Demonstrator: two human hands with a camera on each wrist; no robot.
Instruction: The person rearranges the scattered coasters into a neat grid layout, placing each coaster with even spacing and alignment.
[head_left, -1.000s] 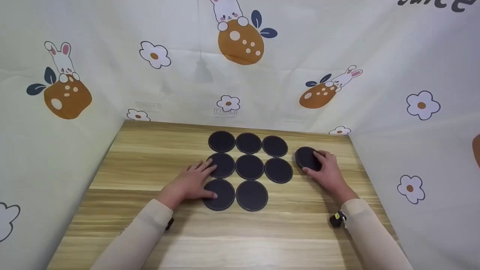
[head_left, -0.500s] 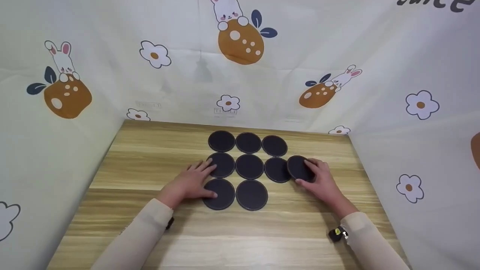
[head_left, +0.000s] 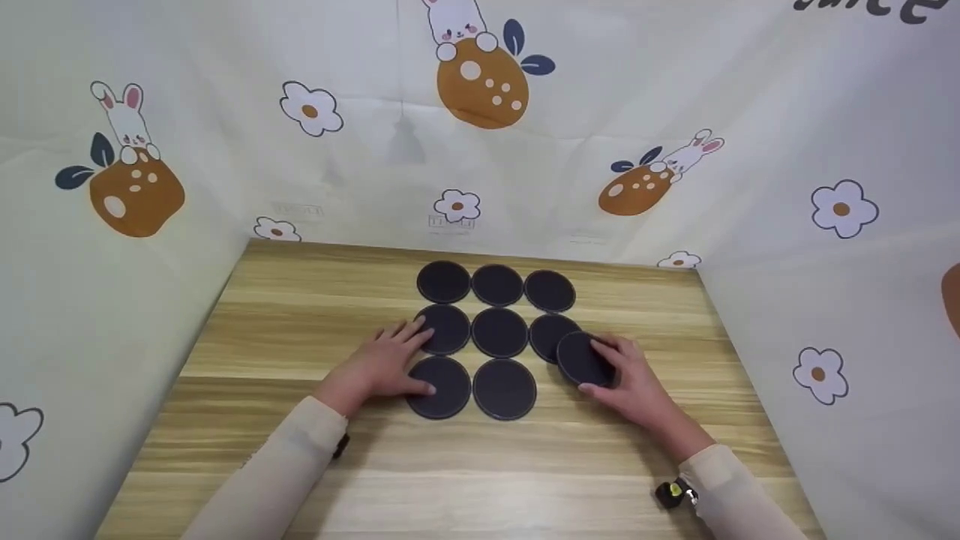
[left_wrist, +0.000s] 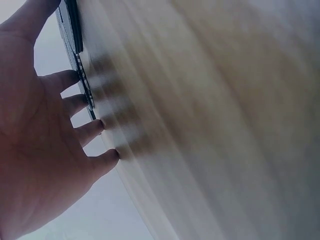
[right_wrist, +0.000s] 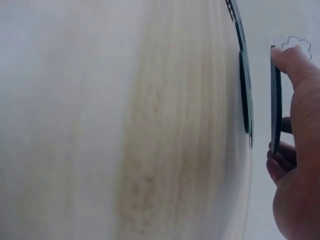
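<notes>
A wooden desk (head_left: 300, 337) walled by cartoon-print cloth (head_left: 225, 150) holds eight dark round coasters (head_left: 498, 286). The right hand (head_left: 630, 379) grips a ninth coaster (head_left: 581, 358) — raised, overlapping the middle row's right end. The left hand (head_left: 379, 364) lies flat, fingers relaxed, on two left coasters.

Table: a wooden table (head_left: 247, 337) with a pale, streaky grain is filling the lower half of the head view.
Walls: a cream printed cloth (head_left: 675, 90) is hanging behind the table and along both its sides.
Print: rabbits on orange shapes (head_left: 480, 75) and white flowers (head_left: 310, 109) are showing across the cloth.
Light: soft, even light is falling on the tabletop.
</notes>
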